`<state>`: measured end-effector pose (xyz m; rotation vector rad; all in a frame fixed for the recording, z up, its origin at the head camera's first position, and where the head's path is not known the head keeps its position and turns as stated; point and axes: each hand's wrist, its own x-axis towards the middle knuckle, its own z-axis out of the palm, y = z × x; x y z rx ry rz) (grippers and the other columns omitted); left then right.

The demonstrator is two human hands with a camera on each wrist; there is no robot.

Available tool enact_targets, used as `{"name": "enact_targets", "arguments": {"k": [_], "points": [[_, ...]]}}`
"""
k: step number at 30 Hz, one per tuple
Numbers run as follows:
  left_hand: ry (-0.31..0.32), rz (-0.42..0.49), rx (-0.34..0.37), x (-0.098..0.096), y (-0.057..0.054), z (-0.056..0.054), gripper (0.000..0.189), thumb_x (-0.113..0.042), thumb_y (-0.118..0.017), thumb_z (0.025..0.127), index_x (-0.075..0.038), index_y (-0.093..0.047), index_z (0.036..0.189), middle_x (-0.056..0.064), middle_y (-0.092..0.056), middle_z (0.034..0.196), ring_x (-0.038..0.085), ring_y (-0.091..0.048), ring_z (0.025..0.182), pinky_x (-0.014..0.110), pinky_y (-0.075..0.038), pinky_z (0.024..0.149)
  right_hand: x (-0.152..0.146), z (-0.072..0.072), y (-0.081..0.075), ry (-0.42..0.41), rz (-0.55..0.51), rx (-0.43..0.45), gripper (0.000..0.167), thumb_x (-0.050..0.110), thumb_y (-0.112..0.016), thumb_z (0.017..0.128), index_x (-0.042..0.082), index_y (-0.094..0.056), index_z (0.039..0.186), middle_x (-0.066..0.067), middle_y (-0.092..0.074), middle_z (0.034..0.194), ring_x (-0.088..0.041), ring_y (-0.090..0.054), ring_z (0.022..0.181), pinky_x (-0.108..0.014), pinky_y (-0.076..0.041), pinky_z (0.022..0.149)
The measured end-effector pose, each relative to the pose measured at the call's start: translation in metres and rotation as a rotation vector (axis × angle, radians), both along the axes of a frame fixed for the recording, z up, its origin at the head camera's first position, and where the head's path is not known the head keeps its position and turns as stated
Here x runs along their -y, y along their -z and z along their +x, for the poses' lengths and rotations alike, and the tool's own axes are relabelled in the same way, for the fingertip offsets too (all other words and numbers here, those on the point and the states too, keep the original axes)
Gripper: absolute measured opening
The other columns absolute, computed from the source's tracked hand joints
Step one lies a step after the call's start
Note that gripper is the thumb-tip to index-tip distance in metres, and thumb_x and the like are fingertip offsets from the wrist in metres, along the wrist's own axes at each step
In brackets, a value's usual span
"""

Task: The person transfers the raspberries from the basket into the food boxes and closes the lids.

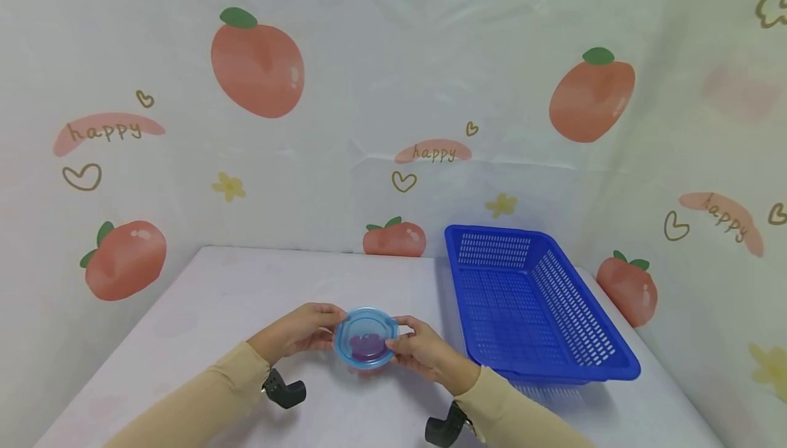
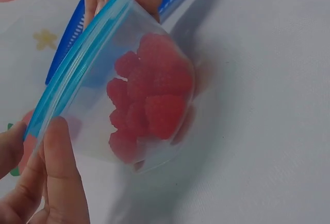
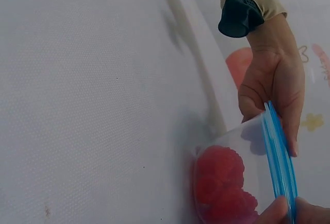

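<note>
A clear round food container (image 1: 367, 339) with a translucent blue lid is held up over the table between both hands. Red raspberries (image 2: 147, 90) fill part of it, clustered against the bottom in the left wrist view. The blue lid (image 2: 77, 64) sits on the container's rim. My left hand (image 1: 305, 328) pinches the lid edge from the left, thumb on top and fingers beneath. On the opposite side my right hand (image 1: 425, 354) pinches the rim likewise. Only the fingertips (image 3: 276, 211) of the right hand show in the right wrist view.
To the right on the white table (image 1: 258, 281) stands a blue slatted plastic basket (image 1: 504, 298), with nothing seen in it. Behind the table hangs a white cloth (image 1: 332, 161) printed with fruit, hearts and flowers. Each wrist carries a black device (image 1: 285, 390).
</note>
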<state>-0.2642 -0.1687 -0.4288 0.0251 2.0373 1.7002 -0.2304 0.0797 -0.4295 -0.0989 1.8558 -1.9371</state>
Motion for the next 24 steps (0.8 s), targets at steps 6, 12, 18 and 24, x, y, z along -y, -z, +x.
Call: {"name": "enact_targets", "arguments": {"k": [6,12,18,24], "points": [[-0.091,-0.067,-0.008,-0.0039,0.0012,-0.0051,0.028,-0.021,-0.064,0.093,0.001,-0.066,0.110,0.006,-0.063,0.085,0.015,-0.059,0.074,0.025,-0.058,0.065,0.0010,-0.0018,-0.0005,-0.006,-0.014,0.001,0.050,-0.002,-0.059,0.092,-0.006,-0.037,0.137,-0.005,-0.055,0.087,-0.013,-0.056,0.074,-0.019,-0.052,0.065],[-0.108,-0.083,-0.058,-0.0055,0.0012,-0.0071,0.020,-0.014,-0.066,0.091,0.003,-0.069,0.102,0.003,-0.061,0.072,0.013,-0.057,0.067,0.023,-0.055,0.060,0.0013,-0.0011,-0.0013,-0.001,-0.007,0.000,0.051,-0.002,-0.060,0.092,-0.005,-0.037,0.137,-0.005,-0.054,0.086,-0.013,-0.056,0.074,-0.020,-0.052,0.065],[-0.144,-0.083,-0.091,-0.0078,0.0044,-0.0068,0.013,-0.008,-0.065,0.089,0.003,-0.069,0.095,0.002,-0.060,0.069,0.011,-0.056,0.064,0.023,-0.052,0.057,0.0026,0.0012,-0.0027,0.000,-0.009,-0.005,0.053,-0.002,-0.060,0.091,-0.006,-0.036,0.138,-0.005,-0.054,0.086,-0.013,-0.056,0.072,-0.020,-0.052,0.065],[-0.174,-0.096,-0.106,-0.0098,0.0056,-0.0055,0.014,-0.010,-0.067,0.089,0.003,-0.070,0.095,0.003,-0.060,0.070,0.012,-0.056,0.065,0.023,-0.054,0.058,0.0025,0.0019,-0.0029,0.000,-0.007,-0.008,0.052,-0.002,-0.060,0.091,-0.006,-0.037,0.138,-0.004,-0.052,0.083,-0.013,-0.055,0.071,-0.020,-0.052,0.065]]}}
